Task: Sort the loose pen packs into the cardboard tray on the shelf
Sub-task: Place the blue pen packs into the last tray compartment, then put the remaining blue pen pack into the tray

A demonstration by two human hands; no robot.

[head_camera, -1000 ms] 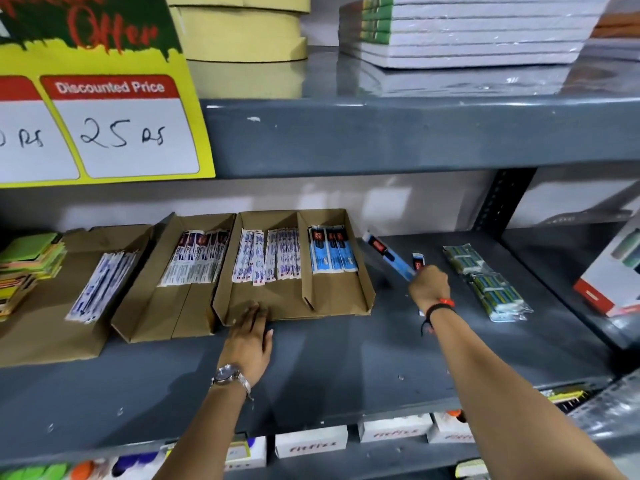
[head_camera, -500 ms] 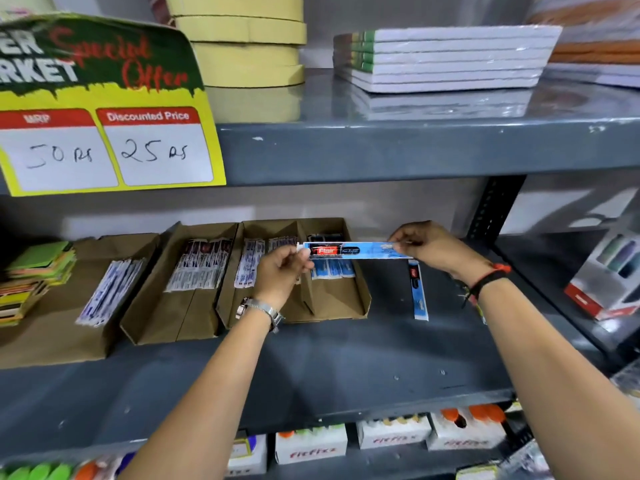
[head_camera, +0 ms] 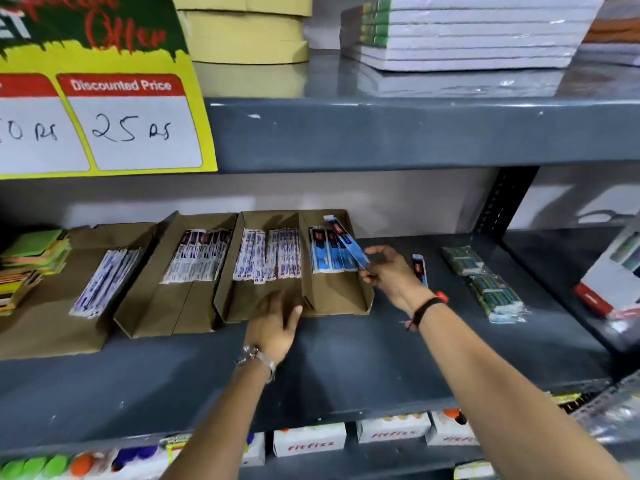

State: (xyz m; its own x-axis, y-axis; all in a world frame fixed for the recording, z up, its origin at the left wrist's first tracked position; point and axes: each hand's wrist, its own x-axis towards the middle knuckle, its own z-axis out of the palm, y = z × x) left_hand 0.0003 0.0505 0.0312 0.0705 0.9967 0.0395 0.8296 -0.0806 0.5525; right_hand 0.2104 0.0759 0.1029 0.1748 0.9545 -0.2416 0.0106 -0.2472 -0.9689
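Your right hand pinches a blue pen pack over the cardboard tray's right compartment. Left hand, fingers spread, rests at the tray's front edge.

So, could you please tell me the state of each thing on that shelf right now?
Right hand: gripping a blue pack, tilted over the tray's right compartment.
Left hand: open, at the tray front.
Loose pack: flat on the shelf.
Green packs: lying beside it, untouched.

Bright overhead light, glare, blurred edges
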